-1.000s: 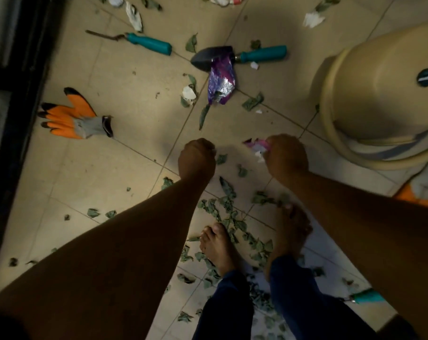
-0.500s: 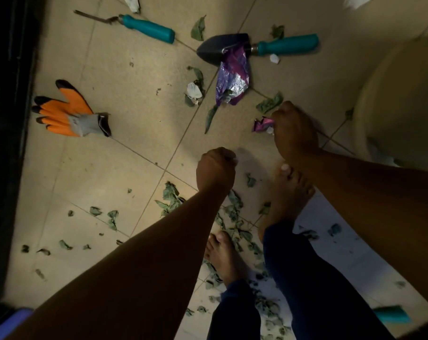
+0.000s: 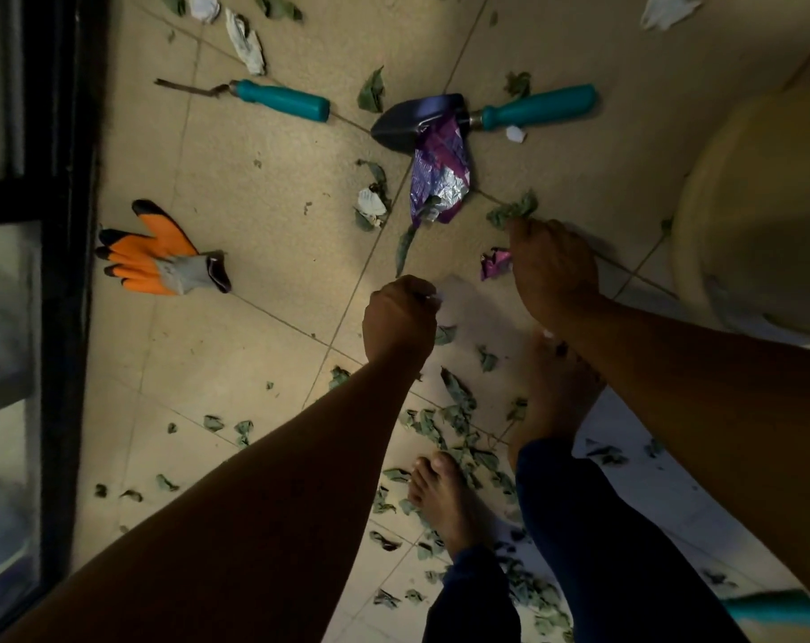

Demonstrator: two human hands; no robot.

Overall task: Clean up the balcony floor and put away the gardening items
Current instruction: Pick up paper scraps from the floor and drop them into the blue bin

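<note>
Right hand (image 3: pixel 554 266): lowered to the floor (image 3: pixel 236 187), fingers curled, a small pink-purple scrap (image 3: pixel 495 263) pinched at the thumb side. Fingertips touching a leaf (image 3: pixel 514 210) just ahead of the hand. Whether the leaf is gripped: cannot tell.

Left hand (image 3: pixel 400 317): held above the floor, left of the right hand and apart from it, fingers curled tight. Something pale visible at the finger edge; contents otherwise hidden.

Positions relative to the right hand:
- Ahead and slightly left, near: crumpled purple wrapper (image 3: pixel 440 178), flat on the floor, upper end touching the trowel (image 3: pixel 421 118) blade.
- Further ahead: trowel, dark blade to the left, teal handle to the right.
- Ahead and far left: weeder (image 3: pixel 277 99) with teal handle, thin metal tip pointing left.
- Far left, well apart: orange glove (image 3: pixel 157 262), grey cuff toward the hands, close to the black door frame (image 3: pixel 64 225).
- Right, near: tan bucket (image 3: pixel 755 201), partly out of view.
- Behind, toward the body: two bare feet among many scattered leaf bits (image 3: pixel 458 429); right foot just beneath the right wrist.
- Far ahead, at the top edge: white paper scraps (image 3: pixel 247 39).
- Behind and right, at the lower edge: another teal handle (image 3: pixel 774 607), blurred.
</note>
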